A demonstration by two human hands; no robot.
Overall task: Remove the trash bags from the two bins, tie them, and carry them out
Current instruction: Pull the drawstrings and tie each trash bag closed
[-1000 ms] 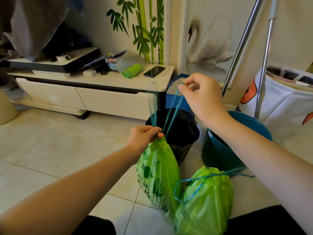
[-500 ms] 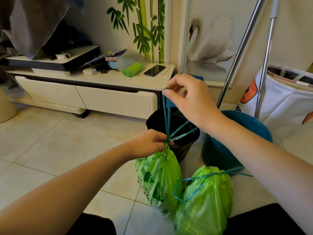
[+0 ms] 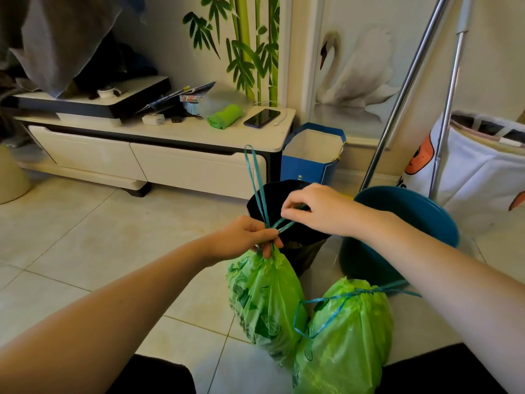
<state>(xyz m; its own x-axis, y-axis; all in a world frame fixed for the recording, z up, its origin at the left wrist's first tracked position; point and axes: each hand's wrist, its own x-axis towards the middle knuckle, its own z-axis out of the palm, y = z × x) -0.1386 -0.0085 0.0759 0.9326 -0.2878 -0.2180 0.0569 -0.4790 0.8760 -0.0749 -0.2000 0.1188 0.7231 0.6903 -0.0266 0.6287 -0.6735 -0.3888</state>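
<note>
Green bag (image 3: pixel 264 302) neck pinched by left hand (image 3: pixel 247 237); print unreadable.

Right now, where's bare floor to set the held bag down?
Free: the tiled floor left of the held bag, bordered by the cabinet behind and the left arm in front. Crowded: right of it, where the second bag, black bin and teal bucket pack together. The hands are busy on the drawstring.
</note>
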